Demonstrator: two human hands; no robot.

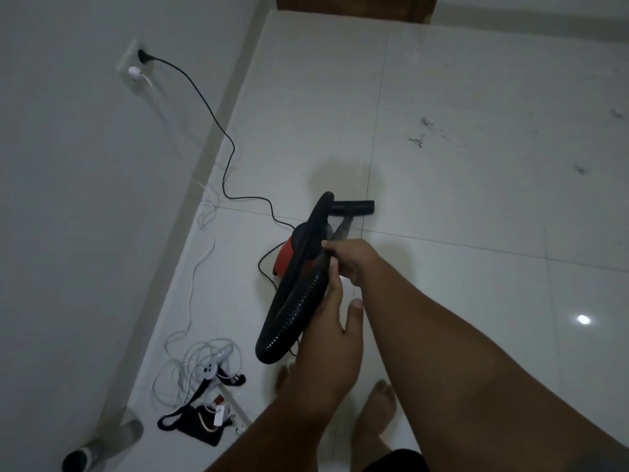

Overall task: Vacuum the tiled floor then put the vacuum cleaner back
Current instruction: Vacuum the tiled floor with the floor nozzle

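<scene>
Head view: the right arm is stretched forward and down, and the right hand (352,262) is closed round the top of the grey wand (342,229), fingers curled over it where the black corrugated hose (292,311) joins. The left hand (328,335) is laid along the hose just behind the right hand, fingers pressed together and curled on it, thumb held out to the side, clear of it. The red vacuum cleaner body (289,255) is seen on the tiled floor (476,80), just beyond and left of the hands and partly hidden by the hose loop. The floor nozzle (352,207) is set flat on the tiles just beyond the body. A black power cord (218,117) is run from the body to a wall socket (141,56) far beyond it on the left. Wisps of dust and hair (422,132) are scattered well to the right of the body. Lettering on the body cannot be made out.
</scene>
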